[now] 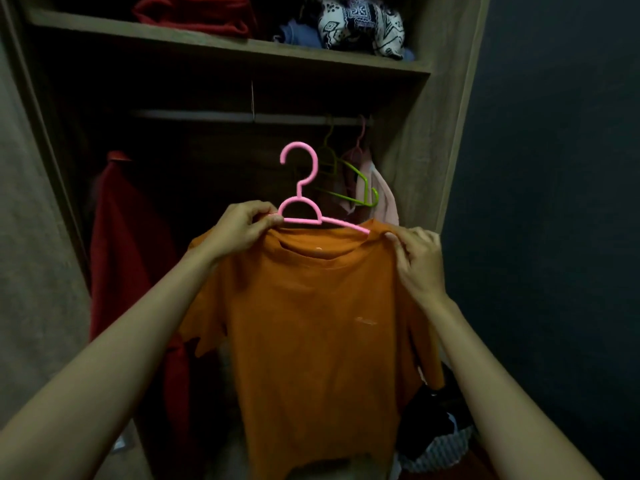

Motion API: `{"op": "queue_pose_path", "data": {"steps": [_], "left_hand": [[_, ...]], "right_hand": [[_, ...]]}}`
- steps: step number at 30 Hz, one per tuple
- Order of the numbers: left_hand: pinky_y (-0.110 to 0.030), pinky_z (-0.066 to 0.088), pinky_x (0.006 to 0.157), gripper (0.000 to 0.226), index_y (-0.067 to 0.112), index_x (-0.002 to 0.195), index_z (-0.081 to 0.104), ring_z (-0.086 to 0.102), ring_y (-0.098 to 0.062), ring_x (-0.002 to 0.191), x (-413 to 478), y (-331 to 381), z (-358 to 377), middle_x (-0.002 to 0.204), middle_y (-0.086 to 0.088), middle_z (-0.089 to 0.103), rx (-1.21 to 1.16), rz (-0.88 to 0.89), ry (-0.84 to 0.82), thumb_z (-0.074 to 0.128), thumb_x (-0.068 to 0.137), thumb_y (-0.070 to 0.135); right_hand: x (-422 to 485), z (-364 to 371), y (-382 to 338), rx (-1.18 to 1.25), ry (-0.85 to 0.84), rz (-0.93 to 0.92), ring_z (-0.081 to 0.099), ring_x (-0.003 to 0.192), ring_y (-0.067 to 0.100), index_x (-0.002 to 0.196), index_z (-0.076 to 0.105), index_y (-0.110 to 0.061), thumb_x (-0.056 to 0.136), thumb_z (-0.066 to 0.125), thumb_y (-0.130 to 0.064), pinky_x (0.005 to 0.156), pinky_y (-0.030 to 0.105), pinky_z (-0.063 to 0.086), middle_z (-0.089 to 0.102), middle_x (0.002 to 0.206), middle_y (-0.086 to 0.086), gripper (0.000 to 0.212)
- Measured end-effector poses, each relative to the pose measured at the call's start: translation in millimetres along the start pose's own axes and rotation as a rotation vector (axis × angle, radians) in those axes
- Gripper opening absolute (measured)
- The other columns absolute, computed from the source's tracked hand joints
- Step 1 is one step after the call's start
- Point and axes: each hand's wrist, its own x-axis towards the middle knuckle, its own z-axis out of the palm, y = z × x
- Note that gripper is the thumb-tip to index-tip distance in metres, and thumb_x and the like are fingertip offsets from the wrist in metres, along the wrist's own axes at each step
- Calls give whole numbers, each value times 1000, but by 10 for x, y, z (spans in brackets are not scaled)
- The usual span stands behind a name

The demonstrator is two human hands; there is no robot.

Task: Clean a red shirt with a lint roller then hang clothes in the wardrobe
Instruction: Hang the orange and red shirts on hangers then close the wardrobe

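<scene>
Head view, facing the open wardrobe.

- Orange T-shirt: held up in front of the wardrobe opening, front towards the camera, hem hanging down to the bottom edge of the view.
- Pink hanger: upright at the shirt's neck opening. Its hook is free in the air, below the rail and not on it. The right arm of the hanger lies bare over the collar, its tip just at the shirt's shoulder. The left arm is hidden under the hand and cloth.
- Left hand: fingers curled, pinching the hanger's crossbar near its left end together with the shirt's shoulder.
- Right hand: fingers curled, pinching the shoulder fabric just beside the hanger's tip.
- Red garment: hangs at the left inside the wardrobe, well apart from the orange T-shirt's collar.
- Right end of rail: a green hanger, tilted, and just beside it a pale pink garment on its own hanger.
- Shelf above the rail: a folded red cloth, a blue cloth, and a black-and-white patterned cloth.
- Lower right, behind the right forearm: a dark heap of clothes; single items cannot be told apart.
</scene>
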Motion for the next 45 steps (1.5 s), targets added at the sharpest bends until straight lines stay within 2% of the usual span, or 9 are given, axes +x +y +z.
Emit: {"op": "queue_pose_path", "data": {"steps": [6,10,14,21,25,29,35,40,45], "left_hand": [[-31,51,81,13,18,93,69,63,-11,87,40,-11,7,89,3,66,-14,-3,17,60,94,27],[-34,52,82,14,17,99,68,62,-8,87,-14,-81,-17,93,5,66,-19,8,39,61,93,28],[-29,47,94,27,20,119,62,58,-10,109,-184,-255,-81,117,4,63,-17,-50,121,61,93,29],[-25,49,92,13,25,101,71,63,-9,104,-377,-409,-88,102,5,70,-193,-137,258,64,91,19],[-31,51,91,11,25,95,70,64,-8,99,-390,-460,-79,96,14,68,-192,-161,295,64,91,17],[-24,51,91,15,37,93,68,61,6,96,-448,-466,-103,91,27,67,-207,-190,345,61,93,23],[-42,34,108,49,26,141,45,41,-19,134,-651,-408,-296,145,-3,45,277,-138,392,59,94,33],[-48,27,111,51,19,145,39,28,-30,144,-937,-339,-638,155,-14,31,693,-15,735,53,97,28],[-46,6,118,69,14,154,18,4,-32,149,-1112,-617,-1022,160,-20,11,710,-209,841,53,97,33]], "right_hand": [[7,21,-180,-15,-212,-183,61,109,15,140,45,-27,98,37,-44,90,31,48,64,124,0,47],[-23,10,-166,-90,-157,-287,58,72,6,142,44,-23,99,35,-39,66,24,53,66,94,2,46],[-81,0,-135,-61,-88,-243,53,67,5,138,49,-19,100,32,-40,64,19,46,63,84,4,47],[-98,8,-85,-20,-114,-200,58,70,9,138,50,-22,99,36,-41,65,20,50,66,89,3,45],[-135,35,-80,45,-118,-101,68,93,16,126,60,-15,95,51,-33,81,33,58,70,110,6,37],[-138,8,-97,86,-110,13,66,89,16,113,66,-12,93,57,-24,80,34,57,71,102,6,25],[-111,93,-178,193,-161,175,62,76,7,104,66,-21,93,57,-23,71,27,53,66,87,-6,15],[-62,396,-437,214,-163,293,60,79,7,104,64,-30,94,56,-29,72,27,49,65,87,-11,14],[130,724,-766,259,-112,522,58,86,12,104,65,-31,93,56,-35,72,30,47,62,88,-12,15]]}}
